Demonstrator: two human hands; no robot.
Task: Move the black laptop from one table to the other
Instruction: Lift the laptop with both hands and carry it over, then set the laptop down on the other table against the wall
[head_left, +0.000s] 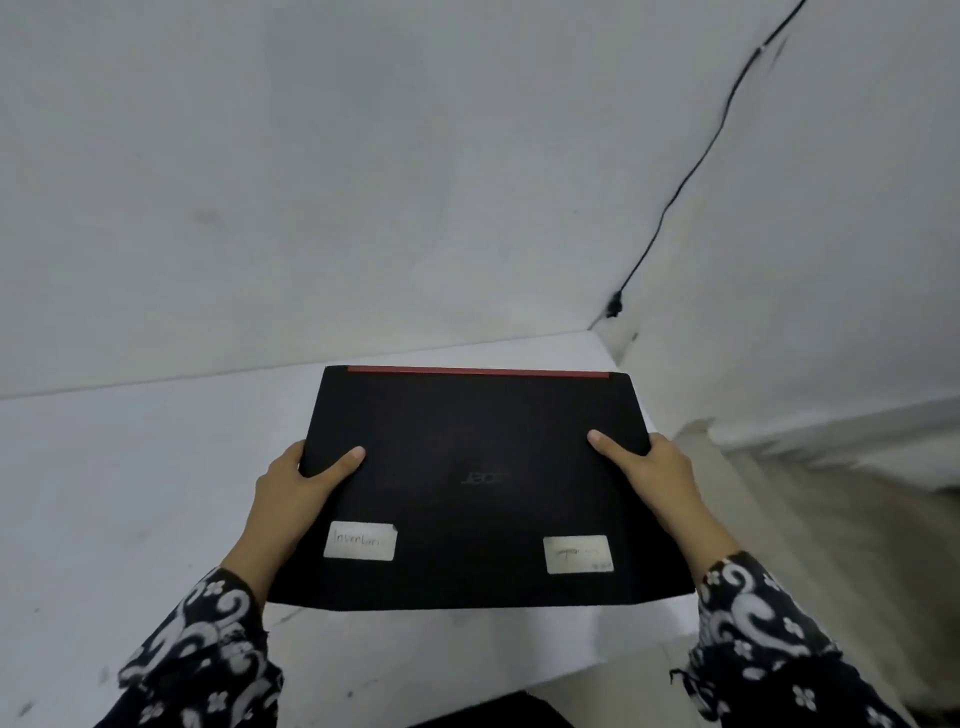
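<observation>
The black laptop (478, 467) is closed, with a red strip along its far edge and two white labels near its front edge. It is held flat above the white table (130, 493), near the table's right end. My left hand (296, 493) grips its left edge, thumb on the lid. My right hand (660, 478) grips its right edge, thumb on the lid. The fingers of both hands are hidden under the laptop. Whether the laptop touches the table I cannot tell.
A white wall (363, 182) rises right behind the table. A black cable (696, 171) runs down the corner wall to a plug (614, 305). To the right of the table lies beige floor (805, 519). Patterned black-and-white sleeves cover both forearms.
</observation>
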